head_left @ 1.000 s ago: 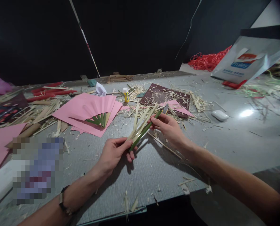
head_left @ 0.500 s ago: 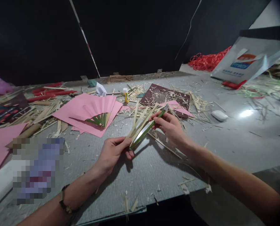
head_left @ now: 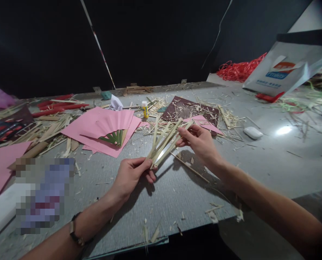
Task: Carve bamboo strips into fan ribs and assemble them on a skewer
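Note:
Several flat, pale bamboo strips [head_left: 165, 139] fan out from the fingers of my left hand [head_left: 135, 173], which pinches them at their lower ends. My right hand [head_left: 197, 141] grips the upper part of the rightmost bamboo strip, its pale face turned up. That strip's lower end, with a small dark mark, lies close to my left fingertips. Both hands are held above the grey table. To the left, a pleated pink paper fan [head_left: 109, 126] with green ribs lies on pink sheets [head_left: 79, 122].
A yellow glue stick [head_left: 145, 109] stands behind the strips. Bamboo shavings cover a dark red board [head_left: 177, 108]. A white computer mouse [head_left: 252, 133] lies at right, a white bag [head_left: 280, 68] beyond it. Red-handled tools [head_left: 60, 107] and offcuts lie left.
The rightmost bamboo strip has been turned over in my right hand: its green side showed before, its pale side shows now. My left hand has stayed nearly in place.

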A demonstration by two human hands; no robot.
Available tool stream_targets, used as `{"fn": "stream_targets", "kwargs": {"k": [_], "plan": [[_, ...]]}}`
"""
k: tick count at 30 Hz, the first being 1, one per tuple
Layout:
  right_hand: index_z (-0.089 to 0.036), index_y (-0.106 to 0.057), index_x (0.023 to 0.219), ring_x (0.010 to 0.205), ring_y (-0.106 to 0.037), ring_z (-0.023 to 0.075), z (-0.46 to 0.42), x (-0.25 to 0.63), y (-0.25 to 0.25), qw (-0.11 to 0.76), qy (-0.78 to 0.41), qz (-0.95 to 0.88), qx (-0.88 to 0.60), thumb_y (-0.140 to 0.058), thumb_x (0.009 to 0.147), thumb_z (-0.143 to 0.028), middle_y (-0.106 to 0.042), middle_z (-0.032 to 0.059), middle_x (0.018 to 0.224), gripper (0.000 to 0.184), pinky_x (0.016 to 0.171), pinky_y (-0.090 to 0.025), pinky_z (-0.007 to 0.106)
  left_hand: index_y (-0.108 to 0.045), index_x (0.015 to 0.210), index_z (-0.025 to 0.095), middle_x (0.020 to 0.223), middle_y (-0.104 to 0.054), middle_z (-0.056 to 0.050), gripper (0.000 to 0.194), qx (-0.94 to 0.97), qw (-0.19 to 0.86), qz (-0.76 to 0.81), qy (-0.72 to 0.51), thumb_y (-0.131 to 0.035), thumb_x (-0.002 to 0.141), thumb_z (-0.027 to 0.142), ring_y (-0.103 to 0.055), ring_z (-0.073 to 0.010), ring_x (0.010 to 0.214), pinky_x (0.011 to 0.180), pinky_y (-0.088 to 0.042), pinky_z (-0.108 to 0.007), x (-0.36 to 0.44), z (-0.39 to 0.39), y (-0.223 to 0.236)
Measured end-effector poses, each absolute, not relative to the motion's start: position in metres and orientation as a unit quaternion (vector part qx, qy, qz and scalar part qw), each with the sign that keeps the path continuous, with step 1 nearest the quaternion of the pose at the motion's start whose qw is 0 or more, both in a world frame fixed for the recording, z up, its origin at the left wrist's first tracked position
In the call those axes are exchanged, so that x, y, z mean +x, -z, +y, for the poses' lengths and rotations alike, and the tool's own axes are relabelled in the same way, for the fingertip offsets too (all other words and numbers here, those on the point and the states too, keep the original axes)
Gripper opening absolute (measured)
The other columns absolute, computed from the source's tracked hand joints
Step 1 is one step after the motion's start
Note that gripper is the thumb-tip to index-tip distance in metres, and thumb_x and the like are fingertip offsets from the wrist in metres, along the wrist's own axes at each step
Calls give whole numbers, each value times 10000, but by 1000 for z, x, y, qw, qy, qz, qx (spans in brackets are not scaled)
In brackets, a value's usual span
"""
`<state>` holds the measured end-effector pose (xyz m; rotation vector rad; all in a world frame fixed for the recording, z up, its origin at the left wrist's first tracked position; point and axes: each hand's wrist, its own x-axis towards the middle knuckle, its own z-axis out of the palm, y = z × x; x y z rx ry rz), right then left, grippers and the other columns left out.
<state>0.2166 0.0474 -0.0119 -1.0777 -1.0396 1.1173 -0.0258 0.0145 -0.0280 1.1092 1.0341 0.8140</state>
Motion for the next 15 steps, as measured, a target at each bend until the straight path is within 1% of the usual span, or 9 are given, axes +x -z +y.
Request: {"fn": "stream_targets", "kwargs": {"k": [2,6,12,15], "plan": [[-192,-680,860,630,-739,185,49,217,13,592,-472,-449,-473,-868,821,-452,-718,37,685,324,650,-656,329,-791,764,108,603,-736,-70,309,491,650,456,-357,-753,882,391,-640,-113,483,505,-503,-202,-25,13,27],[-196,-659,863,642,-745,201,50,217,13,582,-467,-454,-487,-855,814,-471,-714,48,701,342,651,-661,354,-803,779,103,617,-747,-80,297,496,649,458,-351,-749,891,372,-667,-128,503,526,-526,-216,-23,10,26],[-204,-639,872,675,-748,222,50,216,13,555,-454,-475,-510,-812,828,-524,-711,66,718,367,708,-658,399,-805,824,105,720,-794,-110,281,487,652,460,-354,-746,892,371,-736,-173,583,587,-585,-258,-22,9,27],[-206,-626,879,673,-736,216,50,216,14,543,-459,-484,-511,-796,831,-552,-705,61,729,389,699,-649,400,-805,832,98,758,-806,-130,301,479,662,458,-348,-740,897,385,-750,-183,607,600,-598,-265,-23,9,27]]}}
